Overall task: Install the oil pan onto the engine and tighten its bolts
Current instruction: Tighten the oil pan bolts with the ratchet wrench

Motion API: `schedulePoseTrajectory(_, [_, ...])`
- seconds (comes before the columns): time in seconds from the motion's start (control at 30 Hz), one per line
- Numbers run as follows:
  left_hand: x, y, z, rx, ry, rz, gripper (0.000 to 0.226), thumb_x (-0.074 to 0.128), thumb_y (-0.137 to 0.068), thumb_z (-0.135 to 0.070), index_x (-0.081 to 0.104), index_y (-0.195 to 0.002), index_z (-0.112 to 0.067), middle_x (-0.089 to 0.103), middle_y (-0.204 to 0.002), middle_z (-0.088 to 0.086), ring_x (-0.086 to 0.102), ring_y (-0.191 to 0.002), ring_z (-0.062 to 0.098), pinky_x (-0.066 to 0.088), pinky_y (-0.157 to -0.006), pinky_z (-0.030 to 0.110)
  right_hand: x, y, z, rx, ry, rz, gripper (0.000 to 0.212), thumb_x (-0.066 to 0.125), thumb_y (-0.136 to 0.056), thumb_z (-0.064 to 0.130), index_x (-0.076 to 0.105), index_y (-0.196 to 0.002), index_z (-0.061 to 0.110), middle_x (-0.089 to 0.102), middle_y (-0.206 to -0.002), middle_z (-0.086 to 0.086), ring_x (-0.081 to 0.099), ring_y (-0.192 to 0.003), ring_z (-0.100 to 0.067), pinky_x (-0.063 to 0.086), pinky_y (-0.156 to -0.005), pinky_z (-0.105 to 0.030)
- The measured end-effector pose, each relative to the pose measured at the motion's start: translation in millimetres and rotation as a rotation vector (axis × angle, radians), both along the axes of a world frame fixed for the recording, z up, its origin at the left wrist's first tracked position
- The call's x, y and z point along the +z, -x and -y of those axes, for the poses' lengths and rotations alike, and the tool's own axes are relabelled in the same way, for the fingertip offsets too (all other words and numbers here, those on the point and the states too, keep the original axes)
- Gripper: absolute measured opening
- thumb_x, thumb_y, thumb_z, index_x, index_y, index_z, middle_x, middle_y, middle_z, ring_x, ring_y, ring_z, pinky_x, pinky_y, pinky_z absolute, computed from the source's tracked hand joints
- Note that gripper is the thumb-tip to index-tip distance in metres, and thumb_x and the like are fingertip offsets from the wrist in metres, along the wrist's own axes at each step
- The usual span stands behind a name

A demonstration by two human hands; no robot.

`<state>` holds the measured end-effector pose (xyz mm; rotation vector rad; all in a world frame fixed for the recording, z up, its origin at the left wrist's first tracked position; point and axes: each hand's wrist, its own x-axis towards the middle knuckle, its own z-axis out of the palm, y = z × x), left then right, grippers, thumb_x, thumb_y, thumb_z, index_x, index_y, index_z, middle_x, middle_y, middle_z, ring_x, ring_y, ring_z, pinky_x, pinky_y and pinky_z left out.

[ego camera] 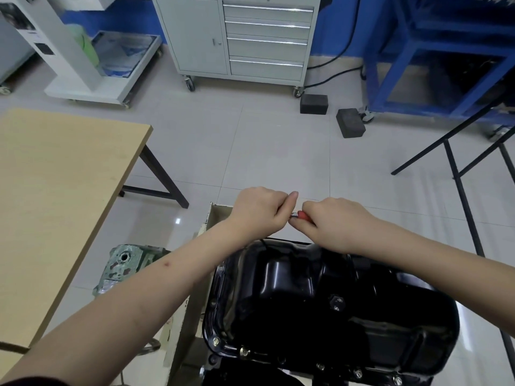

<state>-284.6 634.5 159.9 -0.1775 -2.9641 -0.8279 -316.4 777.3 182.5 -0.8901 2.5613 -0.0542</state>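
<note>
The oil pan [320, 302] is glossy black, sitting on the engine at the bottom of the view, with a row of bolts [243, 351] along its near flange and a drain plug [336, 302] on top. Both hands are together over its far edge: the right hand [334, 222] is wrapped round a red-handled tool [302, 215], and the left hand [259, 210] pinches its metal end. A wooden worktop [61, 196] sits off to the left, with a greenish metal casting [125, 266] just below its edge. Grey tiled floor [264, 151], a grey tool cabinet [239, 37] and a blue frame [434, 54] are further back.
</note>
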Motion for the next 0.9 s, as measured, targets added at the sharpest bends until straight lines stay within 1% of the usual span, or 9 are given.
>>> schedulePoseTrajectory(0.1, [-1,2,2,-0.004,-0.017,0.07,0.05,0.035,-0.097,-0.036,0.033,-0.053,-0.013,0.03,-0.045,0.0,0.034,-0.055,0.026,0.015,-0.055,0.033,3,5,0,0.002,0.034,0.056,0.041,0.028,-0.092,0.054,0.031,-0.065,0.024,0.041,-0.064,0.007,0.043,-0.064,-0.017,0.028,-0.052,-0.029])
schedulePoseTrajectory(0.17, [1,7,5,-0.005,-0.104,0.165,0.05,0.039,-0.097,-0.034,0.037,-0.052,-0.013,0.033,-0.046,-0.001,0.036,-0.054,0.022,0.019,-0.054,0.034,3,14,-3,0.037,0.034,0.102,0.037,0.028,-0.093,0.053,0.035,-0.068,0.025,0.043,-0.066,0.008,0.045,-0.067,-0.017,0.035,-0.057,-0.031])
schedulePoseTrajectory(0.27, [5,12,10,0.003,-0.299,0.282,0.047,0.041,-0.096,-0.036,0.043,-0.055,-0.013,0.043,-0.052,0.004,0.039,-0.051,0.018,0.033,-0.056,0.032,1,33,-5,0.13,0.058,0.129,0.032,0.032,-0.094,0.047,0.05,-0.091,0.02,0.051,-0.073,0.004,0.048,-0.075,-0.02,0.043,-0.07,-0.036])
schedulePoseTrajectory(0.37, [4,5,10,0.058,-0.389,0.369,0.04,0.037,-0.097,-0.038,0.054,-0.067,-0.018,0.048,-0.053,-0.002,0.048,-0.051,0.015,0.042,-0.057,0.031,-4,55,-4,0.259,0.099,0.112,0.029,0.041,-0.094,0.04,0.056,-0.11,0.021,0.053,-0.085,0.001,0.05,-0.084,-0.018,0.04,-0.082,-0.035])
schedulePoseTrajectory(0.5, [-3,-5,0,0.165,-0.33,0.28,0.033,0.039,-0.096,-0.04,0.051,-0.08,-0.014,0.044,-0.058,-0.006,0.046,-0.06,0.016,0.035,-0.057,0.032,-7,75,2,0.343,0.188,0.059,0.03,0.048,-0.091,0.039,0.058,-0.118,0.031,0.056,-0.094,0.004,0.047,-0.093,-0.014,0.034,-0.087,-0.032])
schedulePoseTrajectory(0.67, [-10,-9,-9,0.202,-0.341,0.245,0.03,0.041,-0.094,-0.041,0.047,-0.087,-0.012,0.046,-0.064,-0.006,0.045,-0.059,0.008,0.031,-0.054,0.022,-6,87,11,0.371,0.255,0.081,0.034,0.056,-0.088,0.036,0.06,-0.12,0.025,0.059,-0.112,0.005,0.048,-0.108,-0.015,0.036,-0.096,-0.034])
schedulePoseTrajectory(0.73, [-9,-5,-4,0.208,-0.335,0.226,0.03,0.042,-0.094,-0.039,0.049,-0.086,-0.011,0.045,-0.061,-0.007,0.044,-0.059,0.011,0.029,-0.052,0.026,-5,84,10,0.333,0.225,0.09,0.034,0.054,-0.088,0.04,0.061,-0.118,0.024,0.061,-0.107,0.003,0.051,-0.104,-0.014,0.04,-0.092,-0.034])
schedulePoseTrajectory(0.8, [-8,0,3,0.184,-0.347,0.18,0.037,0.041,-0.096,-0.036,0.057,-0.084,-0.005,0.042,-0.052,-0.008,0.042,-0.055,0.013,0.026,-0.052,0.028,-7,79,6,0.301,0.16,-0.029,0.035,0.048,-0.088,0.048,0.061,-0.111,0.026,0.061,-0.097,0.003,0.054,-0.097,-0.017,0.044,-0.08,-0.035])
schedulePoseTrajectory(0.9, [-8,0,9,0.105,-0.342,0.136,0.04,0.038,-0.098,-0.027,0.061,-0.081,0.001,0.036,-0.041,-0.009,0.04,-0.047,0.008,0.027,-0.049,0.021,-8,69,1,0.334,0.082,-0.227,0.042,0.035,-0.087,0.057,0.058,-0.103,0.026,0.058,-0.092,0.002,0.053,-0.091,-0.019,0.035,-0.066,-0.029])
